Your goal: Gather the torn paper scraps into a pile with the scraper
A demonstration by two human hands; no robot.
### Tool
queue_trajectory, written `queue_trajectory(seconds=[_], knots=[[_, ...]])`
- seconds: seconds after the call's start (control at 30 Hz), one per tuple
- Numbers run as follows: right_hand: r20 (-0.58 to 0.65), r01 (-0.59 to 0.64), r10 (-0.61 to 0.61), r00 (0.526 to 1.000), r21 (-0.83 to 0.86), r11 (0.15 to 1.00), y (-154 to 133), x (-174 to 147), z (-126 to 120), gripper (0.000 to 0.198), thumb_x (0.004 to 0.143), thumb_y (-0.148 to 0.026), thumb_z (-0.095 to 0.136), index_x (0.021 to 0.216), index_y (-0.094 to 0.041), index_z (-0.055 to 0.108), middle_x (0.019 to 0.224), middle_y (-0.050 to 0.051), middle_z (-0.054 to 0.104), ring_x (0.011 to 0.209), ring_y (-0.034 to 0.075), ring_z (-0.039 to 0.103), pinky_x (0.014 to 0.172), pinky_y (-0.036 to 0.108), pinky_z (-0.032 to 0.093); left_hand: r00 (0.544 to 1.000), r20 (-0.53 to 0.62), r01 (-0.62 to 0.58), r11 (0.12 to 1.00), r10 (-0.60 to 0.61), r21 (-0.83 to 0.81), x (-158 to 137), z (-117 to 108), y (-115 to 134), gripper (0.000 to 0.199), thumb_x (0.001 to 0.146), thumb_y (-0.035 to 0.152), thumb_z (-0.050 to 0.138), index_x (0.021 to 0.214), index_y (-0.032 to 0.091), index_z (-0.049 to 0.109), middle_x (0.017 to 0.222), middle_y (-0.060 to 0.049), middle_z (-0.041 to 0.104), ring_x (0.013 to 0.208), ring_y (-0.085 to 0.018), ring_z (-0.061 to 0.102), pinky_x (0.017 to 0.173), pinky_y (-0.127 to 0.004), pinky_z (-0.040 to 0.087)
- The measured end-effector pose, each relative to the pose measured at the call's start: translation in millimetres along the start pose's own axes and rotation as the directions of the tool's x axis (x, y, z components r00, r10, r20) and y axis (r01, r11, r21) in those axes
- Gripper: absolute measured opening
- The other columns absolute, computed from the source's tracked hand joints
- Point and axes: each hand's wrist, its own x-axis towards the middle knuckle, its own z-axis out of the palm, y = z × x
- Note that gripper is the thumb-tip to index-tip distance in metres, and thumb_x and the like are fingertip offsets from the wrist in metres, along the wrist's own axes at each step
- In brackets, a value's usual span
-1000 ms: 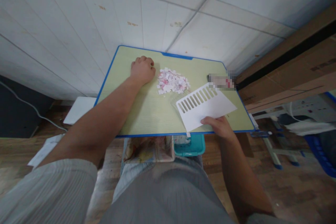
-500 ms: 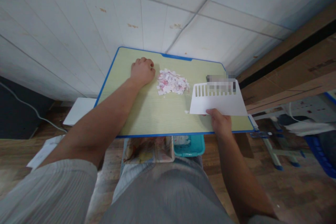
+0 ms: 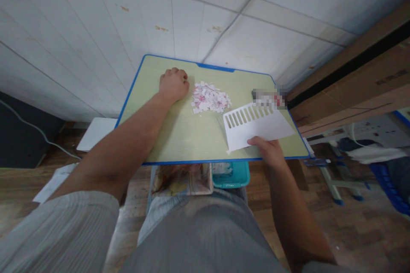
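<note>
My left hand [image 3: 174,84] rests on the far left of the table, closed with its fingers curled in and nothing seen in them. To its right lies a loose pile of small white and pink paper scraps [image 3: 210,97]. Between thumb and fingers, my right hand [image 3: 268,150] grips the near edge of a white slotted sheet [image 3: 246,133], stiff and flat, with a row of long slots along its far edge. The sheet is tilted over the right part of the table, just right of the pile. The fingers underneath it are hidden.
The pale yellow table [image 3: 182,136] has a blue rim and stands near a white panelled wall [image 3: 188,17]. A blurred-out object [image 3: 269,97] lies at its far right. Below the front edge are a patterned box [image 3: 182,181] and a teal bin [image 3: 240,175]. Cardboard boxes [image 3: 346,89] stand at right.
My right hand has turned the slotted sheet anticlockwise, its left end swinging nearer to me and slightly left. My left hand and the scrap pile have stayed in place.
</note>
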Motion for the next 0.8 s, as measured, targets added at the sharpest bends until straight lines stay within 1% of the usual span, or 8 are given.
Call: queue_trajectory(seconds=[0.13,0.23,0.4,0.6,0.7,0.8], knots=[[0.048,-0.029,0.029,0.998,0.013,0.999,2,-3,-7,0.030,0.053,-0.039,0.085,0.081,-0.029,0.077,0.088,0.004,0.081,0.096,0.035,0.072,0.096,0.050,0.059,1.000,-0.005,0.008,1.000,-0.008,-0.022,1,3,-1,0.047,0.103,0.024,0.055,0.143,0.020,0.079,0.158,-0.021,0.067,0.154,-0.044,0.055,0.133,-0.061,0.042],[0.059,-0.039,0.037,0.998,0.032,0.999,5,-2,-9,0.033,0.053,-0.039,0.083,0.084,-0.029,0.078,0.093,0.004,0.083,0.102,0.037,0.073,0.099,0.050,0.059,1.000,-0.005,0.004,1.000,-0.004,-0.008,1,2,-1,0.046,0.103,0.024,0.055,0.143,0.019,0.078,0.158,-0.020,0.068,0.154,-0.043,0.056,0.132,-0.060,0.043],[0.043,-0.034,0.032,0.999,0.041,0.999,5,-2,-6,0.030,0.056,-0.040,0.082,0.084,-0.030,0.077,0.088,0.004,0.082,0.106,0.038,0.075,0.107,0.053,0.058,1.000,0.019,-0.007,1.000,0.006,0.024,-2,-3,1,0.046,0.105,0.024,0.054,0.143,0.017,0.079,0.160,-0.022,0.068,0.154,-0.043,0.057,0.132,-0.058,0.045],[0.047,-0.034,0.031,0.998,0.057,0.998,8,-2,-6,0.033,0.054,-0.040,0.082,0.086,-0.030,0.080,0.094,0.005,0.085,0.100,0.037,0.075,0.097,0.052,0.062,1.000,-0.008,0.001,1.000,-0.001,0.003,-1,0,0,0.048,0.104,0.025,0.055,0.144,0.019,0.080,0.158,-0.020,0.070,0.152,-0.044,0.058,0.131,-0.060,0.044],[0.036,-0.030,0.028,0.999,0.055,0.998,13,-1,-8,0.031,0.056,-0.039,0.081,0.086,-0.031,0.080,0.092,0.004,0.085,0.099,0.037,0.076,0.098,0.053,0.062,1.000,0.004,0.002,1.000,-0.002,0.018,-1,0,1,0.047,0.104,0.025,0.053,0.143,0.018,0.079,0.159,-0.021,0.069,0.153,-0.043,0.057,0.131,-0.058,0.045],[0.035,-0.017,0.015,0.999,0.059,0.998,18,-2,-10,0.030,0.057,-0.038,0.084,0.086,-0.031,0.081,0.094,0.004,0.086,0.099,0.037,0.076,0.098,0.053,0.062,1.000,0.009,0.005,1.000,-0.005,0.017,-2,-1,1,0.047,0.104,0.025,0.053,0.142,0.016,0.080,0.159,-0.023,0.068,0.154,-0.044,0.057,0.131,-0.059,0.045]])
